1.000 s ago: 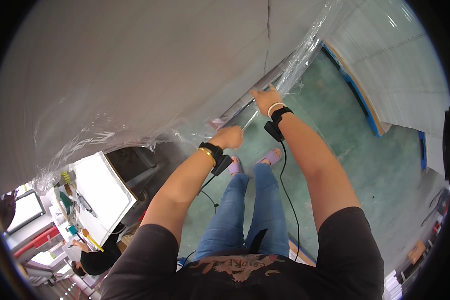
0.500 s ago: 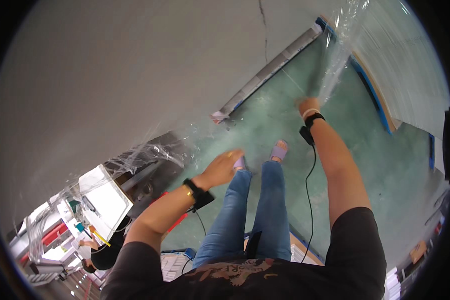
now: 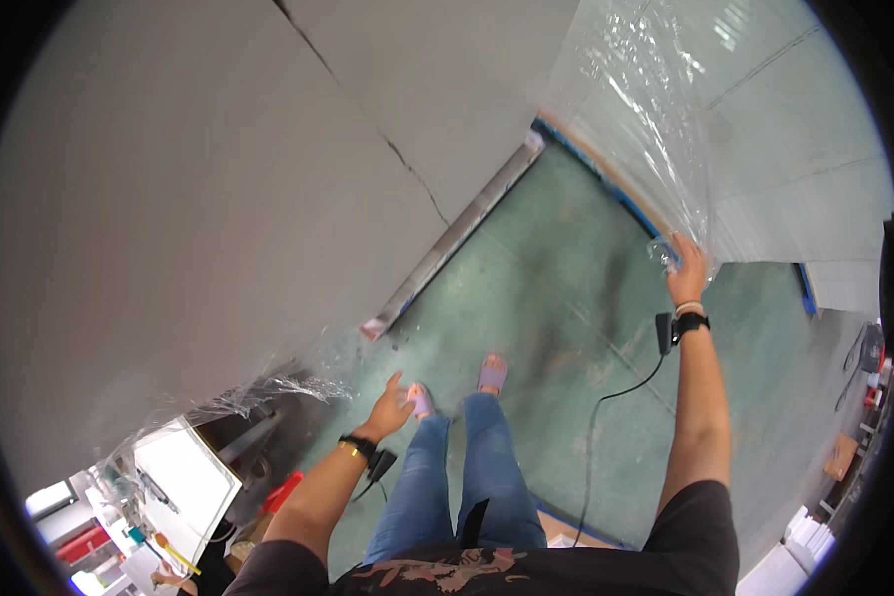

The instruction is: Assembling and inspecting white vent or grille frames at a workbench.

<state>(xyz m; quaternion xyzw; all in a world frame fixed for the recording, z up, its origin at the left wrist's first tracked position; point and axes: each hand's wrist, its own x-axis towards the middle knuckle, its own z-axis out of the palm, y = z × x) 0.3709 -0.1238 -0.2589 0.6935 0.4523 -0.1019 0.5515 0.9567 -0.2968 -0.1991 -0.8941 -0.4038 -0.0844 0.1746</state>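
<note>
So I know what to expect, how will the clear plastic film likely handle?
The clear plastic film is probably floppy, since it gathers in creases. See-through and seemingly thin, it's likely light. Its shiny surface may feel slippery in the right hand.

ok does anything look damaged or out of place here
Yes: crumpled clear film bunches loosely, not flat, along the lower edge of the big grey surface; a jagged dark line breaks that otherwise plain face, crack or seam, I cannot tell.
</note>
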